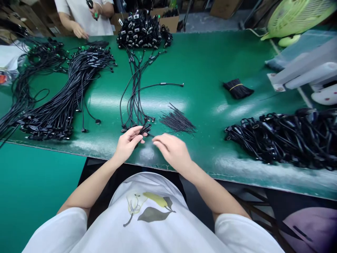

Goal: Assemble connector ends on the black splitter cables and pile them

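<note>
Head view: the left hand (129,142) is pinched shut on the cable ends (144,129) at the near edge of the tabletop (205,63), thumb and fingers clamped on the black plugs. The right hand (172,151) hovers just beside it at 3 o'clock, fingers loose and apart, nothing in it that I can see, though it's a bit blurred. The two hands are close but not touching. It looks like a gathering step, with the ends held together in one grip.

The cables (135,91) run from that grip towards 12 o'clock, up to a heap of plugs (142,30). The loose ties (177,121) lie fanned out at 1 o'clock of the right hand, near and unobstructed. They're thin and overlapping, so taking one calls for a fine fingertip pinch.

At 9 to 10 o'clock lies a thick bundle (65,102), well apart. At 3 o'clock there's a coiled pile (284,138), and a banded tie pack (238,89) at 2. A co-worker's hand (80,32) rests at the far edge at 11, and a green fan (295,15) stands far off at 1. Nothing stands between the hands and the ties.
</note>
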A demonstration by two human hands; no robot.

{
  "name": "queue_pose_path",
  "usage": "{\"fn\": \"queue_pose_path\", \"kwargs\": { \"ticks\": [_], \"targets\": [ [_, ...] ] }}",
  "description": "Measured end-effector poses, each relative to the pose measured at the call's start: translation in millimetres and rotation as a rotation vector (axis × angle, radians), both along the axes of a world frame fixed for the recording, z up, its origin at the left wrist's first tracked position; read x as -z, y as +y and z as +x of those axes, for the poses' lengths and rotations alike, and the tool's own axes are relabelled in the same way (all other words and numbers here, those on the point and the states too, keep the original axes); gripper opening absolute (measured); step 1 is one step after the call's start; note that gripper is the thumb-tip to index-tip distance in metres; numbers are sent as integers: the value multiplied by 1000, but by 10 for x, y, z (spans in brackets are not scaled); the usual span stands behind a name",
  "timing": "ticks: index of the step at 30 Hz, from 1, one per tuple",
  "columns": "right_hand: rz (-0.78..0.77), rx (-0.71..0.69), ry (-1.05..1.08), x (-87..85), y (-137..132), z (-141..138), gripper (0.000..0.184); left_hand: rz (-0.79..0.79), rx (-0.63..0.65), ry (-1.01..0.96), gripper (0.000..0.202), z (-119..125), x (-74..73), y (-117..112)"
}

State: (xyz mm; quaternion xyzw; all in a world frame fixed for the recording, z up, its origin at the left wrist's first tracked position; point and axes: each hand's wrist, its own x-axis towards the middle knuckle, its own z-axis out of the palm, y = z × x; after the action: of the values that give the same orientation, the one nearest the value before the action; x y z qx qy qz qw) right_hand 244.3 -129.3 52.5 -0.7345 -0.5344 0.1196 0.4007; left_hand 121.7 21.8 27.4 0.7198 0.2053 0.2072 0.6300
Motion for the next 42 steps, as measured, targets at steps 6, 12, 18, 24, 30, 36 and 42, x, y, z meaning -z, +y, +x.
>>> {"fn": "queue_pose_path", "kwargs": {
  "ticks": [6,12,18,24,30,36,42],
  "targets": [
    [-208,-21,-466,-62,3,29,32,755,148,24,28,20,22,30],
    [-16,92,-263,315,-75,47,36,569,176,-79,60,37,-112,141],
    [59,138,-294,339,-188,-10,36,-123,141,-72,48,60,-186,67],
    [-59,187,-529,449,-147,-46,33,-373,189,-78,52,153,-164,-91],
    [-90,114,-465,582,-176,-29,36,-140,330,-104,59,220,-87,-172],
    [-225,31,-357,604,-259,-71,36,-11,267,-215,21,424,22,-404],
    [-381,315,-323,582,-896,399,38,394,397,161,49,479,240,-293]
  ]
}}
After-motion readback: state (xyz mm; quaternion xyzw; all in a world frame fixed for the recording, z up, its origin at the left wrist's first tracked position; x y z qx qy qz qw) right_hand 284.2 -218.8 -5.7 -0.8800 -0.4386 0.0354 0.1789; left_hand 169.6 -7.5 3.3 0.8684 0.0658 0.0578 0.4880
